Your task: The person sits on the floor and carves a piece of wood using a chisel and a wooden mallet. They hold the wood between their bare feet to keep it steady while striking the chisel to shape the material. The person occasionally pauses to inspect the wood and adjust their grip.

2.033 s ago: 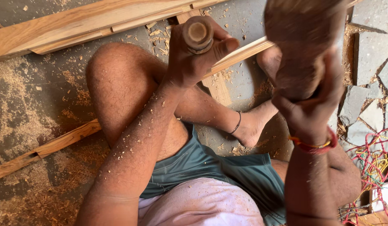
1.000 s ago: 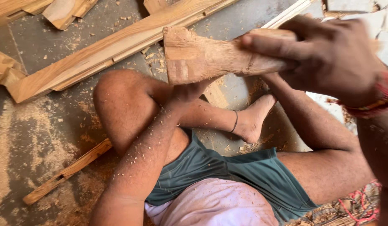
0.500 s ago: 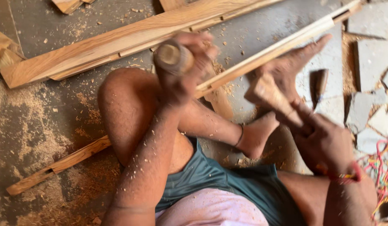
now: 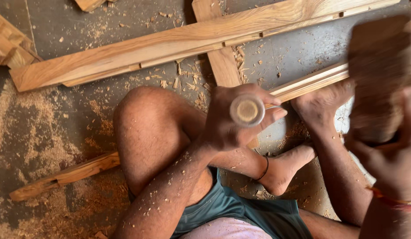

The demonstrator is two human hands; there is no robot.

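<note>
Raised since half a second ago: the wooden mallet [image 4: 380, 79], then low and angled toward the floor, now stands high at the right edge of view, blurred with motion.

Item, left hand [image 4: 232, 119]: closed around the chisel handle [image 4: 247, 110], a round wooden grip seen end-on, its flat top facing up. It has shifted slightly right and lower in view since the earlier frame. The blade below is hidden by the hand.

Item, right hand [image 4: 391, 163]: wrapped about the lower part of the mallet, a red band on the wrist. The grip is partly blurred, but the fingers are curled shut on the wood.

Item, wooden strip [image 4: 316, 82]: a long pale moulding running diagonally under the left hand, pinned by the person's foot [image 4: 323, 104] at its right part. Judged stiff and light, likely to skid on the dusty floor unless held down.

Item, long plank [image 4: 179, 46]: lies across the top of view over a shorter crosspiece [image 4: 223, 66].

Item, offcut [image 4: 63, 177]: lies on the floor left of the bent knee.

Item, floor [image 4: 50, 128]: grey, strewn with sawdust and chips.

Handling notes: the mallet looks dense and heavy-headed, best taken low on its shaft. The chisel handle looks hard and smooth, best held round its middle, leaving the top free.
</note>
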